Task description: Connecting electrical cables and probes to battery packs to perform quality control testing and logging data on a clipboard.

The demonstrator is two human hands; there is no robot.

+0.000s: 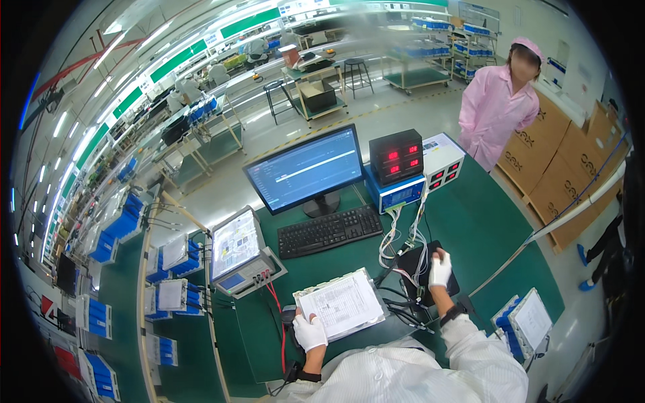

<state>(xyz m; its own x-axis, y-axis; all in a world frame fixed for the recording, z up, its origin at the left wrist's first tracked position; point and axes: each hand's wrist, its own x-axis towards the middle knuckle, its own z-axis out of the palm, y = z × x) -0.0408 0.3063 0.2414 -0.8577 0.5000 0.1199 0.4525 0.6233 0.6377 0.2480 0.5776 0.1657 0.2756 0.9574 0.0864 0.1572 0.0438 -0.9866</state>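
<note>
A pack topped with a printed paper sheet lies in front of me on the green table. My left hand, in a white glove with bare fingertips, grips its near left edge. Beside that hand is a black connector with red leads running up from it. My right hand, gloved alike, rests with curled fingers on a black pad to the right. What lies under the right palm is hidden. Black and white cables gather between the pack and the pad.
Behind the pack stand a keyboard, a monitor, a bench instrument and stacked meters with red digits. Another paper-topped blue pack sits at right. Blue packs line the left. A person in pink stands beyond the table.
</note>
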